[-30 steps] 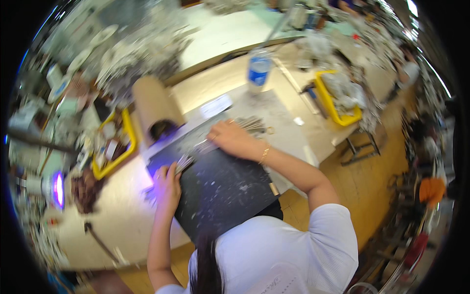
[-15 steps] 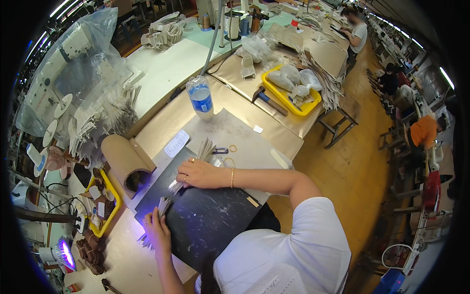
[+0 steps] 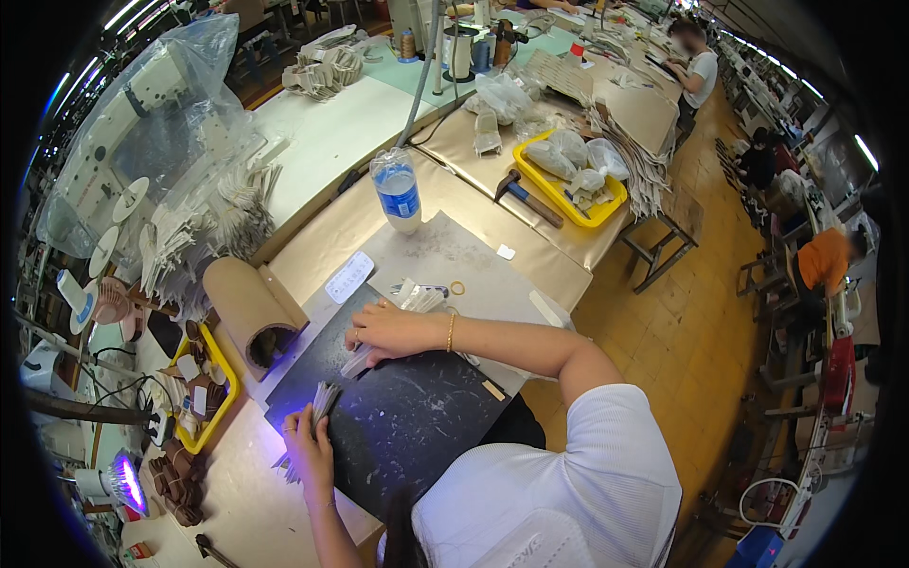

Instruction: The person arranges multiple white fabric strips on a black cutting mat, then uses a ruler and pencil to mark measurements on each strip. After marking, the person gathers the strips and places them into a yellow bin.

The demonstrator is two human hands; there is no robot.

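Nearest, the left hand (image 3: 308, 445) sits at the near-left edge of the dark work mat (image 3: 402, 426), fingers closed around a small fanned bundle of pale strips (image 3: 322, 402) that stick up toward the far side. A little farther in, the right hand (image 3: 388, 331) lies flat on the mat, palm down and fingers spread narrow, pressing on another pale strip (image 3: 358, 362) at its near-left side; a bracelet shows at the wrist. Just beyond that hand a loose stack of the same strips (image 3: 417, 298) rests where the mat meets the grey sheet, with a small ring (image 3: 457, 287) beside it.

To do this well, I would judge — keep the right palm firm so the piece does not slide on the mat, and keep the bundle squared in the left hand.

Left of the mat stands a brown paper roll (image 3: 248, 312), with a yellow tray (image 3: 227, 379) of small parts nearer. Farther on, a water bottle (image 3: 398, 194) stands upright on the tabletop (image 3: 331, 227), and beyond it — to the right — a hammer (image 3: 525, 197) lies beside a second yellow tray (image 3: 544, 185).
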